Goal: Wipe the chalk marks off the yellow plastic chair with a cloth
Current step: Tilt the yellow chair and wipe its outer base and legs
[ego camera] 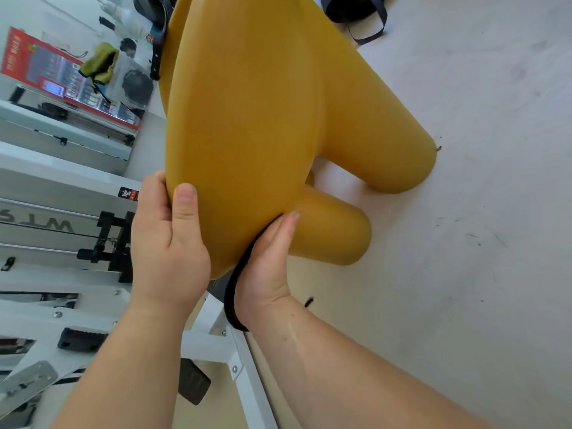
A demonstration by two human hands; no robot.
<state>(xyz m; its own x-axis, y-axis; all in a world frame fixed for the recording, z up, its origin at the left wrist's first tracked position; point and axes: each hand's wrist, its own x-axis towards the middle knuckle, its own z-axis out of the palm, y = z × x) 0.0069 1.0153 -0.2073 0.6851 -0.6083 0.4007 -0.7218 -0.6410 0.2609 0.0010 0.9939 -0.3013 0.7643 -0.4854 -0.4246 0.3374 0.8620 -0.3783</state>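
Yellow chair (pixel 247 119) — black cloth (pixel 240 278) against it

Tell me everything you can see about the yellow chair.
The yellow chair is smooth, glossy moulded plastic, one broad curved panel with two thick round-ended legs, above a pale floor. The left hand grips its near edge, thumb on the face; the right hand lies flat against the other side, what looks like a dark cloth between. No chalk marks show.

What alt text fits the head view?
Two bare hands hold a yellow plastic chair: the left hand grips its edge, the right hand presses what looks like a black cloth against it. No chalk marks show.
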